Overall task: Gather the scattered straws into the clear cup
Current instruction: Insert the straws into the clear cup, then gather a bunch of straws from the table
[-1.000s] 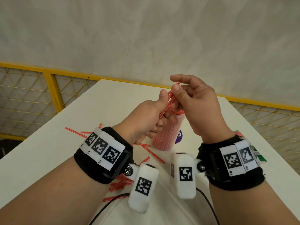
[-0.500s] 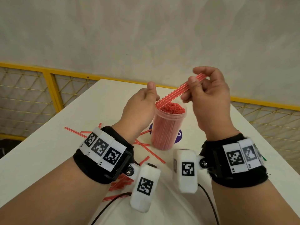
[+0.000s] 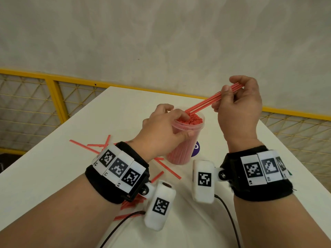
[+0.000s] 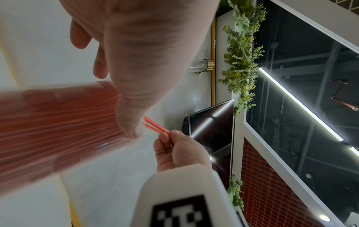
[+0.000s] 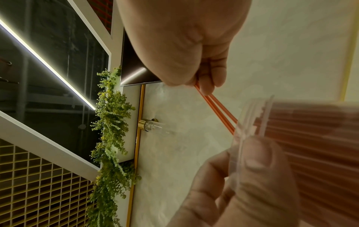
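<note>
A clear cup (image 3: 186, 144) packed with red straws stands mid-table, tilted toward me. My left hand (image 3: 166, 126) grips it around the rim, thumb on the near side (image 5: 258, 155). My right hand (image 3: 238, 104) pinches a small bunch of red straws (image 3: 211, 101) between thumb and fingers, up and right of the cup. The bunch slants down-left, its lower ends at the cup's mouth (image 5: 233, 127). In the left wrist view the cup (image 4: 58, 122) is a red blur, with the pinched straws (image 4: 155, 127) beyond it.
Several loose red straws (image 3: 84, 145) lie scattered on the white table (image 3: 53, 167) left of the cup and under my left wrist (image 3: 132, 203). A purple sticker (image 3: 196, 149) sits by the cup's base. A yellow mesh railing (image 3: 53, 97) runs behind the table.
My right hand drew the bunch out of the left hand and swung it up and right. The left hand dropped onto the cup and gripped its rim, tilting it.
</note>
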Tool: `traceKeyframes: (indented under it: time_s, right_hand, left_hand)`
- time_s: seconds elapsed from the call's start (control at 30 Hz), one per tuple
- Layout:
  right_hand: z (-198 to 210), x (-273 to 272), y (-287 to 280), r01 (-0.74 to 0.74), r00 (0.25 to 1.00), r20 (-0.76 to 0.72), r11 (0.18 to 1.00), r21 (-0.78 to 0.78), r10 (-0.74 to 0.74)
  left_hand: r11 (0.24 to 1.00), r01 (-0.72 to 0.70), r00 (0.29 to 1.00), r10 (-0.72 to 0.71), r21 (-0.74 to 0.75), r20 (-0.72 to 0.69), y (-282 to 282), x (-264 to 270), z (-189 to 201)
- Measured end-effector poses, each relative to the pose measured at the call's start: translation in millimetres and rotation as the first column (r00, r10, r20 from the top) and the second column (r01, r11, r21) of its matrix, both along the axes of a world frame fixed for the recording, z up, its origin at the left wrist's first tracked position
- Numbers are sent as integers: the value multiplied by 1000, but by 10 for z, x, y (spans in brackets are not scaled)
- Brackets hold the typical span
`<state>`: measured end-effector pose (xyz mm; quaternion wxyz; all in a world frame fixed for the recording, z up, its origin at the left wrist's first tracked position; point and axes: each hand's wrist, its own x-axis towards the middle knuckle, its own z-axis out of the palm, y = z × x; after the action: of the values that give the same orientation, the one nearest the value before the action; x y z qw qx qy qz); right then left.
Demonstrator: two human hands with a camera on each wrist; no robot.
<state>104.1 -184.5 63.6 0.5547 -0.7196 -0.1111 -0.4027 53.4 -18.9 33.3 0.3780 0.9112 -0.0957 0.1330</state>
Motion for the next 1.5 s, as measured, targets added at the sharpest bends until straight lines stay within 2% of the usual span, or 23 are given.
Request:
traceKeyframes:
  time_s: [0.13, 0.3, 0.37, 0.47, 0.53, 0.63, 0.7, 0.83, 0.97, 1.1, 1.23, 1.33, 1.43, 1.5]
  right_hand:
    - [-21, 13, -5, -12, 999, -33, 1000, -28, 11]
    - [-38, -19, 24, -59, 997, -57, 979, -193, 49]
    - [-46, -41, 68, -129, 984, -157, 942, -309, 83]
    - [-117, -5, 112, -270, 903, -429, 786, -555, 7]
    - [-134, 8, 114, -360, 833, -554, 774, -521, 14]
    - [-102, 3, 103, -303, 860, -488, 917, -260, 146]
    - [-87, 7, 84, -244, 884, -441, 957, -160, 152]
    - [-164, 41, 63, -249, 855, -515, 923, -294, 67]
    - [-194, 69, 80, -204, 866, -498, 937, -284, 38]
    - [-205, 70, 90, -216, 846, -533, 927, -307, 21]
    - [-55, 7, 74, -101, 918, -395, 944, -316, -34]
    - [147, -149, 72, -34, 972, -233, 972, -233, -22]
    - [246, -346, 129, -61, 989, -143, 974, -220, 29]
    - [247, -472, 198, -115, 984, -163, 949, -293, 69]
  left_hand:
    - [998, 6, 1000, -5, -66, 24, -2, 17, -1]
    - [994, -3, 1000, 6, -106, 25, -19, 20, -6]
    - [996, -22, 999, 25, -90, 28, -28, 23, -10]
    - [993, -46, 999, 49, -105, 23, -27, 32, -18]
    - [992, -52, 998, 54, -111, 14, -28, 33, -21]
    - [995, -55, 998, 56, -83, 15, -25, 37, -19]
    - [997, -45, 999, 47, -68, 22, -17, 36, -13]
    - [998, -13, 1000, 15, -65, 26, -3, 34, -22]
    - [999, 1, 1000, -1, -36, 16, 11, 48, -43]
    - [998, 35, 999, -34, -44, 21, 13, 49, -44]
    - [995, 88, 996, -87, 42, -30, 89, 53, 75]
    - [996, 50, 998, -47, 79, -35, 206, 70, 206]
    - [992, -26, 999, 30, 120, -34, 320, 77, 296]
    - [989, -33, 998, 40, 146, -50, 404, 43, 323]
